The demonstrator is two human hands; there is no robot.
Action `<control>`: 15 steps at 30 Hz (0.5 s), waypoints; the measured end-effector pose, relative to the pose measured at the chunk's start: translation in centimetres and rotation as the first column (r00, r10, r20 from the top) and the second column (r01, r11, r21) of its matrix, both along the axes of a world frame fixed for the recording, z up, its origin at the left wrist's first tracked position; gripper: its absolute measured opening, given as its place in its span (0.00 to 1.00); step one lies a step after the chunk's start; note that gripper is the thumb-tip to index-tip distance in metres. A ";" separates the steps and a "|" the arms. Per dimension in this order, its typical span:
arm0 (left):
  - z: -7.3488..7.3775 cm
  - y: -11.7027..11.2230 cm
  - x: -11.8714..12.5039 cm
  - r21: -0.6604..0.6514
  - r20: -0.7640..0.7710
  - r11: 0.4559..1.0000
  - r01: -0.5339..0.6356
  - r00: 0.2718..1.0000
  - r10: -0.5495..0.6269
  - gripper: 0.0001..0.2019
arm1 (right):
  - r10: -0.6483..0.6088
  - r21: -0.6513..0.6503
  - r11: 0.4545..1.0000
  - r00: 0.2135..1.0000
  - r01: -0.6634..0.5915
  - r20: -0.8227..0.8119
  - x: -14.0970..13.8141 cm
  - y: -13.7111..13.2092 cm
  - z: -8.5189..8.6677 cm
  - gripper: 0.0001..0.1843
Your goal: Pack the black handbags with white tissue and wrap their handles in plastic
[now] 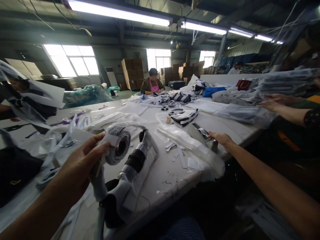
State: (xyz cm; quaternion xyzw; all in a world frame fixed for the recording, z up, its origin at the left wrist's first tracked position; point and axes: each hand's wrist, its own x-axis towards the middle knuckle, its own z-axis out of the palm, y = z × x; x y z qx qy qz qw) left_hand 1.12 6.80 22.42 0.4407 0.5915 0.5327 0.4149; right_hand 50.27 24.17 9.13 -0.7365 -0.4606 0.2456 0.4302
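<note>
My left hand (86, 158) is closed on a rolled-up strip (125, 145), grey and white, with a small white card (112, 139) pinched at its near side. Below it, a black-and-white striped fabric piece (135, 160) with a clear wrapping bends down over the table edge. My right hand (223, 140) is closed at the near end of a dark, shiny tool (200, 130) resting at the table's right side; its exact kind is unclear. Beside that tool lies a long bundle of translucent white strips (190, 150).
The white table (165, 180) carries paper scraps (182, 156), folded striped pieces (185, 116) and a blue box (213, 91). A person in a pink apron (154, 86) sits across. At right, another person's hands (275, 101) touch clear plastic. A black bag (17, 166) stands left.
</note>
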 end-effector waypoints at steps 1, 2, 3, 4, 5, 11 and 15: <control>0.1 0.0 0.1 0.002 -0.010 1.000 -0.006 1.000 0.006 0.33 | 0.004 -0.017 1.000 0.999 -0.004 -0.036 0.0 0.1 -0.2 0.12; 0.2 0.0 0.2 0.004 -0.024 1.000 -0.006 1.000 0.006 0.33 | 0.006 -0.022 1.000 0.997 -0.007 -0.073 0.0 0.2 -0.3 0.11; 0.3 0.0 0.3 0.010 -0.037 1.000 -0.002 0.999 0.003 0.33 | 0.005 -0.015 1.000 0.994 -0.007 -0.109 0.0 0.1 -0.2 0.11; 0.4 -0.1 0.5 0.013 -0.047 1.000 0.005 0.999 -0.005 0.33 | 0.004 0.001 1.000 0.989 -0.004 -0.145 0.0 0.0 0.0 0.11; 0.6 -0.2 0.6 0.016 -0.052 1.000 0.010 0.999 -0.009 0.33 | 0.002 0.024 1.000 0.984 0.002 -0.179 0.0 -0.3 0.3 0.11; 0.6 -0.5 0.6 0.024 -0.048 1.000 -0.012 0.999 0.013 0.32 | 0.021 0.111 0.994 0.938 0.019 -0.346 0.7 -3.7 2.0 0.10; 0.4 -0.2 0.3 0.031 -0.035 0.999 -0.013 0.999 0.014 0.32 | 0.017 0.068 0.998 0.904 0.013 -0.428 1.2 -5.9 1.1 0.09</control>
